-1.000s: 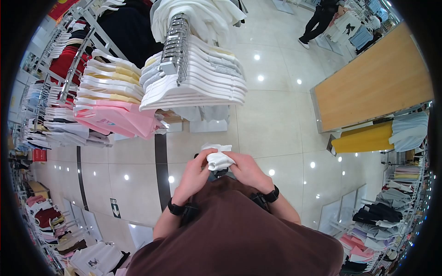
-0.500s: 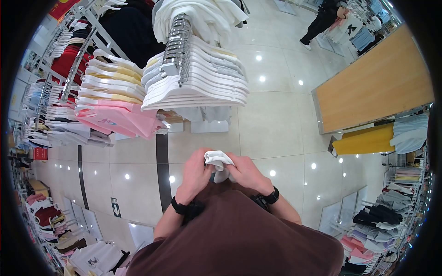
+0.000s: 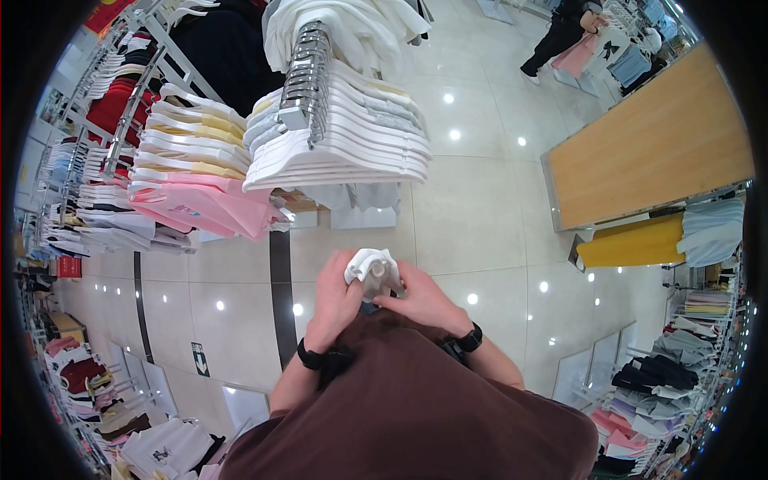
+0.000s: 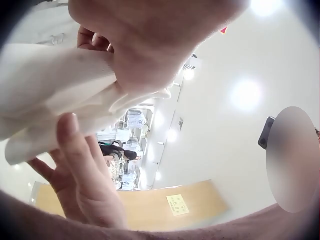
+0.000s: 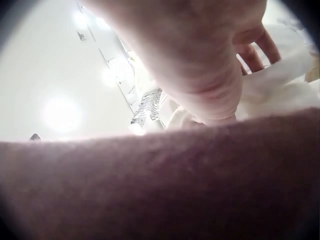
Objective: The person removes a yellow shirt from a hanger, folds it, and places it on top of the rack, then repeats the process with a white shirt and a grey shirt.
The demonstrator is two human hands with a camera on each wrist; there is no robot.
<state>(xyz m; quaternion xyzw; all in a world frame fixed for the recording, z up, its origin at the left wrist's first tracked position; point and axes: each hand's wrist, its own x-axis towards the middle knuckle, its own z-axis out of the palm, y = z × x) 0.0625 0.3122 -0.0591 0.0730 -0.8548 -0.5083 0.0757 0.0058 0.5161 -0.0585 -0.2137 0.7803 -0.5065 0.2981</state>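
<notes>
Between both hands, in front of the brown shirt, is a small bunched piece of white fabric (image 3: 372, 262); its kind does not show. Its lower part looks greyish and hangs between the palms in the head view. My left hand (image 3: 334, 296) grips its left side. At the right side, my right hand (image 3: 426, 300) pinches it, the thumb stretched across the near face. Seen from the left wrist, the white fabric (image 4: 45, 85) lies in soft folds, with the right hand's thumb (image 4: 70, 131) against its edge. Folds of it (image 5: 280, 87) also show past my right hand in the right wrist view.
White hangers (image 3: 344, 152) packed on a metal rail stand ahead, beside pink garments (image 3: 208, 204) at the left. To the right is a wooden panel (image 3: 648, 144) with a yellow garment (image 3: 632, 242) below. Another person (image 3: 552, 44) stands at the far back right.
The white fabric has been turned and opened out in my hands, its greyish lower part now facing up. The right thumb has moved lower across it. Across the aisle, the other person now has something pink.
</notes>
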